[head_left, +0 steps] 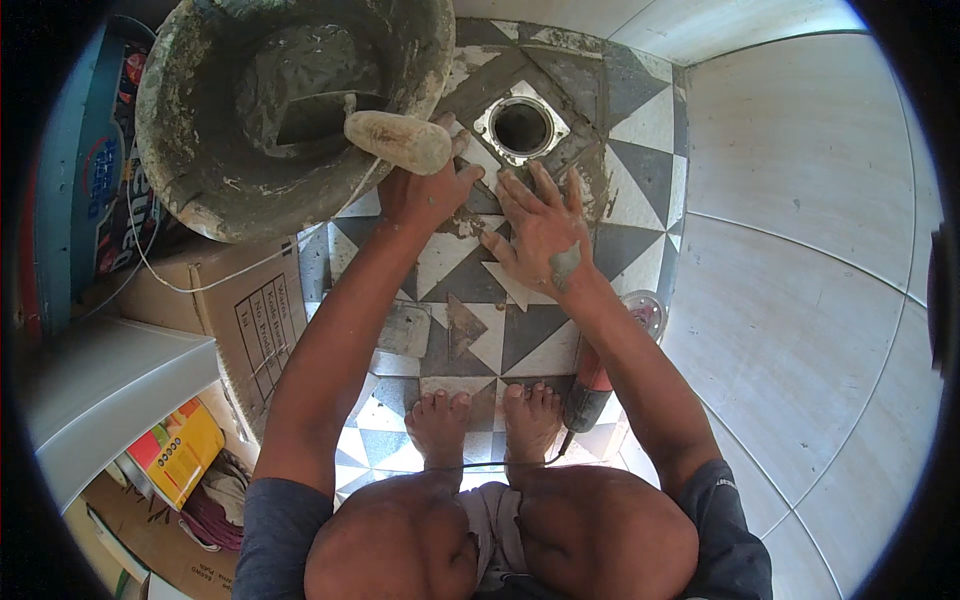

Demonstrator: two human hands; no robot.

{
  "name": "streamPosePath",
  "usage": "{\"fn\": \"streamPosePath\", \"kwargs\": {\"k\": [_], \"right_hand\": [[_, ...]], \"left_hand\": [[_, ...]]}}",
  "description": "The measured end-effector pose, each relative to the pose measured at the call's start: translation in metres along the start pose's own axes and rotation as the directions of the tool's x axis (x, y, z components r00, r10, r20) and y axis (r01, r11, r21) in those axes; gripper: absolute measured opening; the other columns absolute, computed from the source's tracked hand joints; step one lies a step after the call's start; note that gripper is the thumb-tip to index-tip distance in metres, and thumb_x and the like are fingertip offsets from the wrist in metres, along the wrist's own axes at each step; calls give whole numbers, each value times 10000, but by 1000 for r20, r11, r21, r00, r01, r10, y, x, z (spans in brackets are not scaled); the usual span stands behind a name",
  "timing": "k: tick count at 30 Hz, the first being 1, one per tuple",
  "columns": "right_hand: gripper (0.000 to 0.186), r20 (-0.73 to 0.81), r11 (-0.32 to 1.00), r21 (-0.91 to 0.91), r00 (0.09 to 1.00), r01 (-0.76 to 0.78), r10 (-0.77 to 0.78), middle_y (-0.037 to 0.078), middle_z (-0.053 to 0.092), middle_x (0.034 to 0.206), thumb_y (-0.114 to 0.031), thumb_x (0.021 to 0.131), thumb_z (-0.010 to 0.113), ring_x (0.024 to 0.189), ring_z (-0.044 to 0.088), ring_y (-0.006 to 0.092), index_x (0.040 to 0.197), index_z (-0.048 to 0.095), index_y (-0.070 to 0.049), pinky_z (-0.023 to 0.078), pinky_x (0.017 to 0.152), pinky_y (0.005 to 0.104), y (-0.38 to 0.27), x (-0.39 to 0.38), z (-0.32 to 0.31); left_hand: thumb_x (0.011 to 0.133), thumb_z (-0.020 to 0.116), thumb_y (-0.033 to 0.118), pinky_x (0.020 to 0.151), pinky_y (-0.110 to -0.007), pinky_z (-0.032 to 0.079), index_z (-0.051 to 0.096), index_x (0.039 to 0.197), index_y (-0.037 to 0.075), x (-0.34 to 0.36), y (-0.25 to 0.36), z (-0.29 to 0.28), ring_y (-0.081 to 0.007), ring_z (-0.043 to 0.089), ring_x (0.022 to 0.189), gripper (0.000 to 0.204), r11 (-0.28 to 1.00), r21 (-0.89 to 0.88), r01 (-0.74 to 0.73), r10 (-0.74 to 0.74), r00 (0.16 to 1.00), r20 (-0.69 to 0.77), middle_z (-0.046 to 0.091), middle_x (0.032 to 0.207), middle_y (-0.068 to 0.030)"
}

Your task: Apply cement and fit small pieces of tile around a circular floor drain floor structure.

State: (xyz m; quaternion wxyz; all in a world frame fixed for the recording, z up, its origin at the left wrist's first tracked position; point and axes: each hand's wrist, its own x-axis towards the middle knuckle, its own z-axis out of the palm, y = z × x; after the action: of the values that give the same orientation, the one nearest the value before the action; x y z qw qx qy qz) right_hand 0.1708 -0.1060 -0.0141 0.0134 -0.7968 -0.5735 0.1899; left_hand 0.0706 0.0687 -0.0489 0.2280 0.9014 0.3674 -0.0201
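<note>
My right hand lies flat with its fingers spread on the patterned tiles, just below a square metal floor drain with a round dark hole. Grey mortar is smeared near its wrist. My left hand presses on the tiles left of the drain, its thumb and fingertips apart; a trowel handle partly covers it. That wooden handle belongs to a trowel resting in a mortar-crusted bucket at the upper left. Wet grey mortar surrounds the drain. Neither hand appears to hold anything.
A red and black power tool with a cord lies by my right foot. Cut tile pieces sit between my feet and hands. A cardboard box and a white shelf stand at left. A tiled wall rises at right.
</note>
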Motion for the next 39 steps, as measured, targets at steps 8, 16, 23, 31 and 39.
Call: {"fn": "streamPosePath", "kwargs": {"k": [8, 16, 23, 31, 39], "right_hand": [[758, -42, 999, -42, 999, 6, -8, 67, 466, 1643, -553, 965, 610, 1575, 315, 330, 1539, 536, -64, 82, 1307, 621, -4, -8, 3], [766, -13, 1000, -29, 1000, -6, 5, 103, 460, 1641, -527, 984, 593, 1590, 285, 327, 1556, 494, -26, 53, 1307, 630, -11, -7, -5], [777, 59, 997, -71, 997, -38, 43, 75, 463, 1647, -584, 955, 611, 1571, 326, 335, 1546, 534, -85, 74, 1306, 627, -17, 5, -21], [817, -11, 997, -70, 1000, -22, 21, 88, 446, 1657, -575, 955, 609, 1585, 296, 332, 1578, 482, -62, 65, 1312, 609, -17, 10, -4], [852, 24, 995, -99, 1000, -13, 16, 99, 450, 1648, -590, 945, 615, 1579, 304, 330, 1576, 472, -35, 79, 1316, 600, -23, 5, -12]], "left_hand": [[901, 776, 416, 1200, -425, 422, 708, 1392, 195, -5, -1, 0, -288, 523, 1441, 543, 997, 15, -73, 73, 997, -36, 493, 1628, -41], [899, 774, 408, 1207, -403, 411, 708, 1388, 168, -13, -3, 8, -270, 473, 1494, 548, 990, 60, -127, 133, 987, -95, 527, 1603, -60], [898, 776, 399, 1198, -398, 421, 717, 1376, 171, -12, -1, 3, -261, 473, 1495, 533, 995, 44, -93, 97, 991, -95, 514, 1615, -51], [904, 765, 389, 1190, -399, 431, 710, 1388, 177, -9, 0, 0, -271, 471, 1496, 531, 992, 70, -110, 116, 988, -101, 518, 1611, -56], [902, 766, 385, 1183, -403, 439, 702, 1398, 176, -12, 1, 0, -278, 480, 1487, 542, 993, 67, -93, 97, 993, -70, 524, 1605, -70]]}}
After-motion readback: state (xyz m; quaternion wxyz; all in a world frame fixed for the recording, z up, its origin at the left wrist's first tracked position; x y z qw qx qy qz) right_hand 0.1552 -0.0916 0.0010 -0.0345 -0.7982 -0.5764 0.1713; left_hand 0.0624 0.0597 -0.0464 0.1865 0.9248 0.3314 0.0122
